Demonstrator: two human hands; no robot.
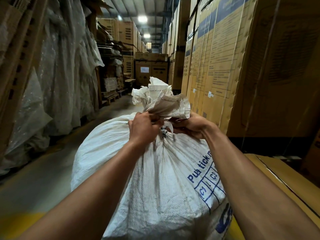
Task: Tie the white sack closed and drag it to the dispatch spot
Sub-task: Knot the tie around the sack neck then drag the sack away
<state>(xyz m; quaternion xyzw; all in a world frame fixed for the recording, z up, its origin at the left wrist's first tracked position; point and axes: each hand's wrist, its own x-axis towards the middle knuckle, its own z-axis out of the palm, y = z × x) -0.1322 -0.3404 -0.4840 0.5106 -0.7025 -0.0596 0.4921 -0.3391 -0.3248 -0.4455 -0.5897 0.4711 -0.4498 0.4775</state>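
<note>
A big, full white woven sack (pixel 155 179) with blue print stands upright in front of me on the aisle floor. Its mouth is gathered into a bunched neck, and the loose top (pixel 162 99) fans out above. A thin tie (pixel 164 132) wraps the neck between my hands. My left hand (pixel 142 129) grips the neck from the left, fingers closed. On the right side, my right hand (pixel 190 124) pinches the neck and the tie. Whether the tie is knotted is hidden by my fingers.
A narrow warehouse aisle (pixel 52 163) runs ahead. Tall stacked cardboard boxes (pixel 233 66) line the right side, and one low yellow box (pixel 285 179) lies near my right arm. Plastic-wrapped goods (pixel 57 66) and wooden pallets (pixel 110 97) line the left. More boxes (pixel 151 70) close the aisle's far end.
</note>
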